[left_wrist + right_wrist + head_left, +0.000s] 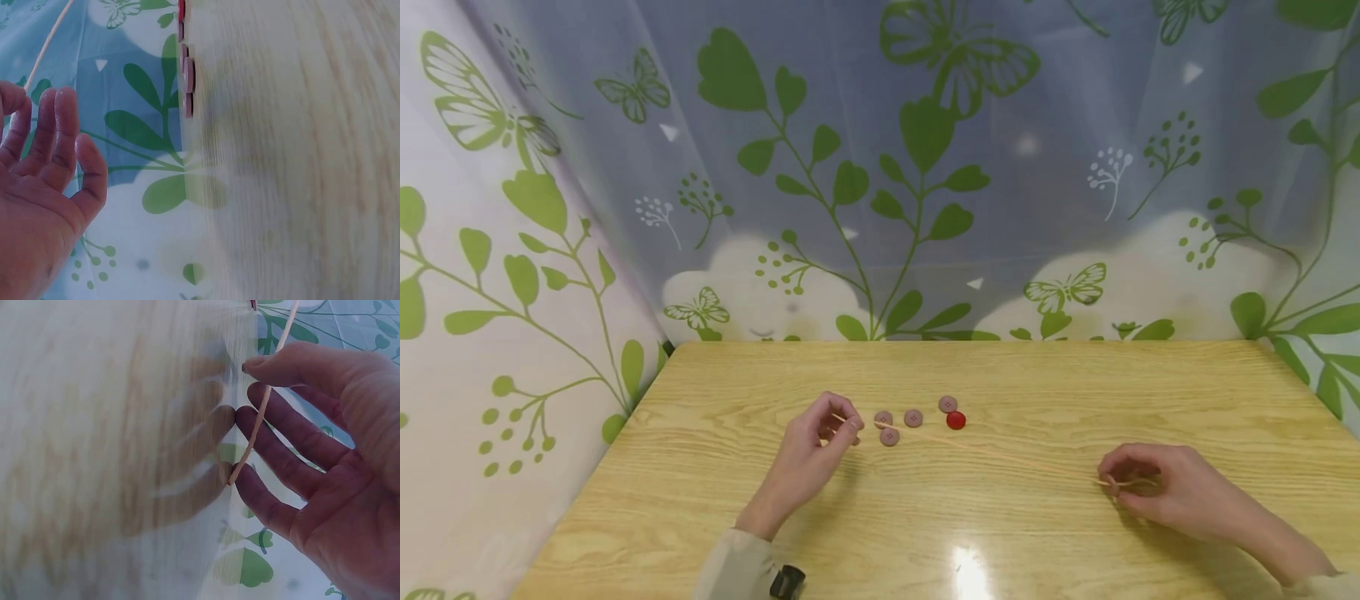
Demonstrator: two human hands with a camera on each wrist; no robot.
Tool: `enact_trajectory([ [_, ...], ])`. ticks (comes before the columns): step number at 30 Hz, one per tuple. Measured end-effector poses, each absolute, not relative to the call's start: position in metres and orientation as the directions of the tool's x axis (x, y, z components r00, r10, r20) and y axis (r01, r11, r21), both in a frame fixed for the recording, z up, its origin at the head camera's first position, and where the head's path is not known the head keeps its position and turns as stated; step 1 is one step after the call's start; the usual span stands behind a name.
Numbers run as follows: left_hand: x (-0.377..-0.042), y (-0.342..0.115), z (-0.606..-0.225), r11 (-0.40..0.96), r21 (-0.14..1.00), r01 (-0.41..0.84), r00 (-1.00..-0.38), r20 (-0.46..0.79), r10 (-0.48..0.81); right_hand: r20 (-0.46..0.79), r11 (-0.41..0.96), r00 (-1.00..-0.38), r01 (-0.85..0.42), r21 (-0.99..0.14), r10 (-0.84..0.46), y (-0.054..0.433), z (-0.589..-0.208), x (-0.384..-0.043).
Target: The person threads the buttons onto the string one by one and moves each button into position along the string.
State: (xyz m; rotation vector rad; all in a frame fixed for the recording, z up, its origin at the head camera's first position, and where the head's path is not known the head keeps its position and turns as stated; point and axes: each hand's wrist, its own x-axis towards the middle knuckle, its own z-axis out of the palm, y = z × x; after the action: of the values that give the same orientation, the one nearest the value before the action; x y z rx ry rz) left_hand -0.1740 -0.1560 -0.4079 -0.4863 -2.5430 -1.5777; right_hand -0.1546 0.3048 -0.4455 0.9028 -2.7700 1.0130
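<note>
- Head view: your left hand and right hand both pinch the tan string, which stretches between them; four brown buttons and a red button lie on the wooden table, right of your left hand.
- Left wrist view: the string rises from your thumb and forefinger.
- Right wrist view: the string passes behind your thumb, trailing down past your fingertips.

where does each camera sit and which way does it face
Head: on the head, facing forward and down at the table; left hand, right hand and sleeves show.
Left wrist: on that wrist, facing the left fingers, buttons and curtain.
Right wrist: on that wrist, facing the right fingers, string and table.
Head and left wrist share the red button.
</note>
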Motion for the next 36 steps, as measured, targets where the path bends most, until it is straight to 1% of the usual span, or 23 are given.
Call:
enact_trajectory([
  [15, -0.174, -0.162, -0.411, 0.414, 0.853, 0.319, -0.946, 0.259, 0.195, 0.269, 0.621, -0.810, -0.576, -0.531, -0.521, 0.307, -0.447, -0.154],
  [23, -0.172, -0.160, -0.409, 0.411, 0.850, 0.329, -0.940, 0.253, 0.230, 0.251, 0.602, -0.807, -0.572, -0.556, -0.535, 0.308, -0.447, -0.155],
  [29, -0.170, -0.155, -0.409, 0.407, 0.849, 0.337, -0.933, 0.245, 0.262, 0.268, 0.635, -0.792, -0.603, -0.483, -0.549, 0.311, -0.448, -0.155],
  [36, -0.169, -0.149, -0.409, 0.400, 0.849, 0.344, -0.928, 0.241, 0.285, 0.271, 0.686, -0.799, -0.600, -0.412, -0.536, 0.315, -0.448, -0.155],
])
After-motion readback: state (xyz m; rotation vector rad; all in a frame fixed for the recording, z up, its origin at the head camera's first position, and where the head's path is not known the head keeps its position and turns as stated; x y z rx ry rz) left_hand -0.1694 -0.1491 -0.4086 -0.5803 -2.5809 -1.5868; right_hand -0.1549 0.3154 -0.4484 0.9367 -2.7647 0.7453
